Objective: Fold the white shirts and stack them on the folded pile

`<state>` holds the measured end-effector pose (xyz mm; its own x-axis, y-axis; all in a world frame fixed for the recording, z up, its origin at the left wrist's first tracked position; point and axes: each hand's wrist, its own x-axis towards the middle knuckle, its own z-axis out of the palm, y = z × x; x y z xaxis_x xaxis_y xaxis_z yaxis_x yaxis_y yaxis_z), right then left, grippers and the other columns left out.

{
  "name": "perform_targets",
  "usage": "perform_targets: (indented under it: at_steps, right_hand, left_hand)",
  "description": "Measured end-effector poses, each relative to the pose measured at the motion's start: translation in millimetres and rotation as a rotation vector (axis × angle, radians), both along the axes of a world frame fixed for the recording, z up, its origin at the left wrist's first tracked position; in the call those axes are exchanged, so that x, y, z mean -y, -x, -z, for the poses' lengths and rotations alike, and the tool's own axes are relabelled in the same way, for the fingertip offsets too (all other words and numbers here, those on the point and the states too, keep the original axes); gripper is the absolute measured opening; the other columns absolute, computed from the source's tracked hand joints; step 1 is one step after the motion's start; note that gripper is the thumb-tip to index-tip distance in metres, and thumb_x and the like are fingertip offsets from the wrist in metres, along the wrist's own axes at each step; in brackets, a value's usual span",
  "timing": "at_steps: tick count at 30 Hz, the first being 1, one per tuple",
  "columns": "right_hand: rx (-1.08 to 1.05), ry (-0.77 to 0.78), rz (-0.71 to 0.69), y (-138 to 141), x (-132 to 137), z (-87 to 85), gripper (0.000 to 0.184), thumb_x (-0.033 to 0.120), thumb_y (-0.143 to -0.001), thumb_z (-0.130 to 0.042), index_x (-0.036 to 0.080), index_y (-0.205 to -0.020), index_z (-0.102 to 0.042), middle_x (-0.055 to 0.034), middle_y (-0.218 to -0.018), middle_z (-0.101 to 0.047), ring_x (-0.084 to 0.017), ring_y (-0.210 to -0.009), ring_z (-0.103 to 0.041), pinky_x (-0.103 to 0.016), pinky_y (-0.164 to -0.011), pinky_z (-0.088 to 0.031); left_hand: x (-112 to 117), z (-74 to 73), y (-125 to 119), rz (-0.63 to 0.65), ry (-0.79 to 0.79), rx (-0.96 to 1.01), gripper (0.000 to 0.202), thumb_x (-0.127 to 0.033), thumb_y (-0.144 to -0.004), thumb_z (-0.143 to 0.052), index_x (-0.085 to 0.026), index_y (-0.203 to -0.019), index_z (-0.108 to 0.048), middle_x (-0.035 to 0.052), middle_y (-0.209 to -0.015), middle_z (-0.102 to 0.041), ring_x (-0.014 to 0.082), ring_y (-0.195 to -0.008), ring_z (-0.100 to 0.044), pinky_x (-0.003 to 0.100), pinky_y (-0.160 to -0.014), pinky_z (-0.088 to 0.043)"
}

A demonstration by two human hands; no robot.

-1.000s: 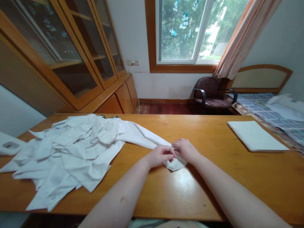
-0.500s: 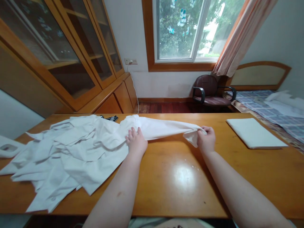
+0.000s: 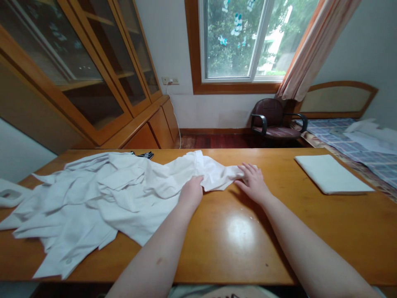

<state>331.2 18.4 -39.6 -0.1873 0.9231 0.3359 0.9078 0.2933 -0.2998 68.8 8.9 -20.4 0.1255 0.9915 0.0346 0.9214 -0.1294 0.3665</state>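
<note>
A crumpled white shirt (image 3: 124, 194) covers the left half of the wooden table (image 3: 235, 248), one button showing near its lower left corner. Its narrow sleeve (image 3: 214, 171) stretches out to the right, bunched into folds. My left hand (image 3: 191, 193) is closed on the shirt's edge where the sleeve narrows, with the fingertips partly hidden by cloth. At the sleeve's far end, my right hand (image 3: 254, 182) rests over the fabric, fingers apart and stretched out.
A flat, white folded piece (image 3: 331, 174) lies on the table's right side. Behind the shirt is a small black-and-white striped item (image 3: 146, 155). A white object (image 3: 12, 192) stands at the left edge. A chair (image 3: 273, 118) and a bed (image 3: 369, 140) are beyond the table.
My left hand has slid right and closed on the cloth, drawing the shirt rightward. My right hand has loosened its pinch on the sleeve end and moved slightly left, fingers spread.
</note>
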Motion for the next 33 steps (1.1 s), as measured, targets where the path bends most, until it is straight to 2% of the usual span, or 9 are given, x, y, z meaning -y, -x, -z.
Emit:
perform_targets:
  at_steps: [4, 7, 10, 16, 21, 24, 28, 31, 33]
  right_hand:
    - [0.129, 0.148, -0.276, 12, 6, 1.1, 0.058, 0.053, -0.076, -0.059, 0.035, -0.130, -0.047, -0.0040, -0.141, -0.042, -0.034, -0.133, -0.026, -0.063, -0.104, -0.011]
    - [0.123, 0.162, -0.215, 15, 4, 4.6, 0.022, 0.041, -0.083, -0.055, 0.034, -0.101, -0.065, 0.0003, -0.125, -0.059, -0.029, -0.128, -0.036, -0.062, -0.104, -0.011]
    - [0.097, 0.160, -0.115, 9, -3, 6.9, 0.018, 0.033, -0.088, -0.049, 0.028, -0.087, -0.067, 0.0000, -0.113, -0.065, -0.025, -0.120, -0.044, -0.058, -0.104, -0.016]
    - [0.119, 0.190, 0.225, -26, -18, 12.0, 0.025, 0.027, -0.088, -0.043, 0.024, -0.081, -0.066, -0.0055, -0.101, -0.068, -0.028, -0.116, -0.047, -0.062, -0.102, -0.016]
    - [0.119, 0.083, 0.473, -33, -18, 9.1, 0.025, 0.022, -0.085, -0.043, 0.020, -0.086, -0.068, -0.0113, -0.110, -0.064, -0.036, -0.125, -0.036, -0.069, -0.100, -0.009]
    - [0.054, -0.042, 0.267, -16, -7, -1.8, 0.031, 0.024, -0.085, -0.044, 0.017, -0.109, -0.062, -0.0126, -0.130, -0.052, -0.034, -0.130, -0.031, -0.062, -0.105, -0.011]
    - [-0.097, 0.189, -0.385, 14, 11, -10.0, 0.050, 0.031, -0.085, -0.049, 0.022, -0.134, -0.043, -0.0096, -0.142, -0.040, -0.022, -0.127, -0.039, -0.042, -0.107, -0.027]
    - [-0.103, 0.357, -0.538, 29, 17, -6.6, 0.058, 0.034, -0.079, -0.061, 0.027, -0.134, -0.044, -0.0084, -0.133, -0.050, -0.024, -0.125, -0.042, -0.048, -0.110, -0.017]
    - [-0.077, 0.374, -0.519, 33, 15, -3.7, 0.038, 0.033, -0.080, -0.060, 0.029, -0.118, -0.060, -0.0068, -0.120, -0.058, -0.024, -0.117, -0.048, -0.052, -0.110, -0.010]
  left_hand:
    - [7, 1.3, -12, 0.236, 0.097, 0.133, 0.040, -0.013, -0.079, -0.044, -0.021, -0.113, -0.063, 0.0059, -0.116, -0.064, 0.0206, -0.106, -0.057, 0.029, -0.093, -0.041]
    - [12, -3.3, -13, 0.451, 0.133, 0.209, 0.039, -0.021, -0.083, -0.045, -0.022, -0.118, -0.060, 0.0041, -0.119, -0.062, 0.0197, -0.109, -0.056, 0.029, -0.096, -0.040]
    - [13, -9.0, -10, 0.495, 0.137, 0.262, 0.039, -0.031, -0.089, -0.039, -0.022, -0.123, -0.057, 0.0033, -0.123, -0.061, 0.0186, -0.110, -0.055, 0.029, -0.096, -0.040]
    - [4, -4.2, 6, 0.125, -0.087, -0.102, 0.051, -0.024, -0.079, -0.056, -0.023, -0.129, -0.050, 0.0088, -0.140, -0.044, 0.0251, -0.128, -0.038, 0.037, -0.108, -0.027]
    - [-2, 1.9, 19, -0.194, 0.016, -0.313, 0.066, -0.034, -0.074, -0.063, -0.018, -0.134, -0.041, 0.0176, -0.141, -0.039, 0.0318, -0.130, -0.034, 0.042, -0.104, -0.029]
    - [-3, -1.1, 19, -0.187, 0.008, -0.332, 0.033, -0.022, -0.083, -0.049, -0.015, -0.115, -0.056, 0.0157, -0.114, -0.061, 0.0270, -0.111, -0.053, 0.039, -0.099, -0.033]
    - [-4, -4.9, 17, -0.174, 0.000, -0.334, 0.027, -0.015, -0.088, -0.036, -0.014, -0.095, -0.061, 0.0122, -0.091, -0.068, 0.0231, -0.091, -0.062, 0.038, -0.095, -0.035]
    - [-6, -6.8, 18, -0.187, 0.002, -0.289, 0.028, -0.018, -0.090, -0.032, -0.017, -0.095, -0.059, 0.0103, -0.089, -0.068, 0.0224, -0.086, -0.064, 0.034, -0.082, -0.042]
    - [-7, -9.2, 19, -0.210, -0.007, -0.244, 0.028, -0.021, -0.091, -0.031, -0.019, -0.096, -0.059, 0.0091, -0.089, -0.067, 0.0218, -0.085, -0.063, 0.031, -0.076, -0.043]
